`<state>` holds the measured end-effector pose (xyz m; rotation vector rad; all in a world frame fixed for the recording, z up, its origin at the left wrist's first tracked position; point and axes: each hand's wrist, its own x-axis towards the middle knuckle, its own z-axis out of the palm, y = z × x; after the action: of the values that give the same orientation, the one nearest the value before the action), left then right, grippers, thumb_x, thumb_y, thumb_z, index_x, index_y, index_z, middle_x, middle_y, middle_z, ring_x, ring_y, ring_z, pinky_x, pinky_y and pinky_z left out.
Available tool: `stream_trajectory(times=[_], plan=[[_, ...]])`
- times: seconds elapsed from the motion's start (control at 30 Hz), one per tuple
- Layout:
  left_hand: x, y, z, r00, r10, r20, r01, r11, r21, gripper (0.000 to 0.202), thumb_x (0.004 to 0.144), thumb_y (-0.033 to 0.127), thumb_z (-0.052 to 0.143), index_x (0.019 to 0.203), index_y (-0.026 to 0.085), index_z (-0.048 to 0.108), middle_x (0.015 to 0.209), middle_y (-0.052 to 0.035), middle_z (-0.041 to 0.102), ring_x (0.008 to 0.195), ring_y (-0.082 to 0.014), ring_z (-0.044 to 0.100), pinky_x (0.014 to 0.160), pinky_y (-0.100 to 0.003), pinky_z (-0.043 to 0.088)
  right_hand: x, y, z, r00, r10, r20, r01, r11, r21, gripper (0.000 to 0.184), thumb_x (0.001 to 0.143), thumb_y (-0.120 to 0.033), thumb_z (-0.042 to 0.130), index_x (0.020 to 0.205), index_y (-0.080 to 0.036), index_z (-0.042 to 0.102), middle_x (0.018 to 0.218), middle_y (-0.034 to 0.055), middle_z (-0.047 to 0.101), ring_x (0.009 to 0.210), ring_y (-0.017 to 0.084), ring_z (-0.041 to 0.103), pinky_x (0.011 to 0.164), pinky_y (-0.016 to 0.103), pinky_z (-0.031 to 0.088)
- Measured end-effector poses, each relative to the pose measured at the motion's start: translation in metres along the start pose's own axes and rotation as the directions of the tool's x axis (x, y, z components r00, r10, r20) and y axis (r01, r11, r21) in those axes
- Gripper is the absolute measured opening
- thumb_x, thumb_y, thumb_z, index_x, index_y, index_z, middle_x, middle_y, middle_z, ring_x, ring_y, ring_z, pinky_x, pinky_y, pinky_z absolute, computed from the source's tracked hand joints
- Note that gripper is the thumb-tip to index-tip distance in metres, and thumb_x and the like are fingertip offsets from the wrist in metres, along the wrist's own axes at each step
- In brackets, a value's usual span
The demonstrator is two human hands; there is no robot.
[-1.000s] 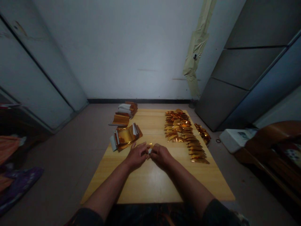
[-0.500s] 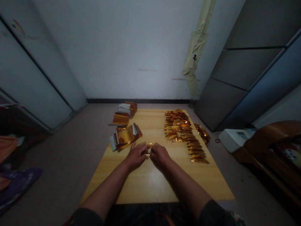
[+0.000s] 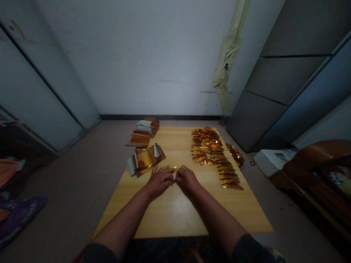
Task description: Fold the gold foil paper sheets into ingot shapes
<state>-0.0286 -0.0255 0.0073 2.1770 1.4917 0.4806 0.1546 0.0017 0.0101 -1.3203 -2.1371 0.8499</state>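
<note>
Pinching small shiny gold foil piece (image 3: pixel 173 174) between both hands, fingertips closed on it. Left hand (image 3: pixel 159 180) and right hand (image 3: pixel 186 179) equally near, piece in middle, pointy tip facing away from body, long side hard to tell. Flat yellow wooden table (image 3: pixel 175 215) underneath. Rows of folded gold foil bits (image 3: pixel 212 153) on right; bent stack of gold foil sheets (image 3: pixel 145 160) on left.

Folded foil pieces (image 3: pixel 210 149), metallic gold-orange; foil sheaf (image 3: pixel 145 160), gold with white edges; tabletop (image 3: pixel 175 215), pale yellow with faint wood grain; hanging strip (image 3: pixel 228 54), pale yellow-green; floor cloth (image 3: pixel 19 219), purple.
</note>
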Motion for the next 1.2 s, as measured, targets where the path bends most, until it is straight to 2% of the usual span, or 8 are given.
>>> stream_trajectory(times=[0.27,0.47,0.83,1.0,1.1,1.2], plan=[[0.000,0.001,0.000,1.000,-0.009,-0.004,0.009,1.000,-0.016,0.016,0.079,0.024,0.054,0.078,0.030,0.068,0.138,0.0041,0.057,0.138,-0.0260,0.037,0.113,-0.062,0.004,-0.004,0.008,0.002,0.986,-0.090,-0.142,0.108,0.986,0.124,0.021,0.063,0.001,0.046,0.066,-0.019,0.050,0.076,-0.0015,0.048,0.074,0.012,0.048,0.066,0.022,0.035],[0.001,0.000,0.002,1.000,-0.028,-0.009,0.027,0.999,-0.018,0.016,0.079,0.024,0.055,0.081,0.031,0.069,0.138,0.0053,0.057,0.138,-0.0251,0.038,0.114,-0.061,0.005,-0.008,0.006,0.002,0.991,-0.063,-0.114,0.081,0.985,0.155,0.018,0.062,-0.005,0.056,0.069,-0.020,0.049,0.078,-0.0031,0.044,0.070,0.012,0.045,0.062,0.022,0.034],[0.001,-0.002,0.004,0.999,-0.013,-0.032,0.012,1.000,-0.026,0.014,0.080,0.023,0.056,0.079,0.030,0.068,0.138,0.0037,0.058,0.138,-0.0246,0.038,0.113,-0.060,0.005,-0.007,0.008,0.000,0.965,-0.066,-0.255,0.087,0.994,0.072,0.027,0.060,0.001,0.042,0.073,-0.019,0.054,0.081,0.0001,0.049,0.075,0.014,0.049,0.068,0.023,0.037],[-0.001,-0.001,0.007,0.998,0.008,-0.057,-0.008,1.000,-0.004,0.015,0.084,0.025,0.054,0.086,0.031,0.068,0.139,0.0036,0.057,0.137,-0.0249,0.037,0.112,-0.061,0.007,-0.019,0.000,-0.004,0.955,-0.090,-0.282,0.102,0.994,0.026,0.023,0.068,-0.004,0.045,0.075,-0.019,0.061,0.080,0.0018,0.058,0.076,0.015,0.053,0.070,0.024,0.039],[-0.003,0.003,0.009,0.998,0.008,-0.066,-0.007,1.000,0.018,0.017,0.087,0.028,0.053,0.093,0.033,0.068,0.141,0.0033,0.055,0.137,-0.0250,0.037,0.112,-0.061,0.010,-0.030,-0.009,-0.003,0.962,-0.027,-0.271,0.055,0.994,0.098,0.027,0.077,-0.008,0.045,0.090,-0.020,0.065,0.081,0.0014,0.064,0.075,0.015,0.057,0.070,0.024,0.039],[-0.005,0.008,0.010,0.998,-0.008,-0.068,0.010,0.999,0.042,0.022,0.088,0.029,0.052,0.104,0.035,0.067,0.143,0.0019,0.052,0.137,-0.0256,0.037,0.111,-0.062,0.012,-0.039,-0.018,0.001,0.978,0.049,-0.203,-0.029,0.995,0.097,0.035,0.084,-0.010,0.043,0.111,-0.022,0.059,0.082,-0.0001,0.068,0.072,0.015,0.059,0.067,0.023,0.039]])
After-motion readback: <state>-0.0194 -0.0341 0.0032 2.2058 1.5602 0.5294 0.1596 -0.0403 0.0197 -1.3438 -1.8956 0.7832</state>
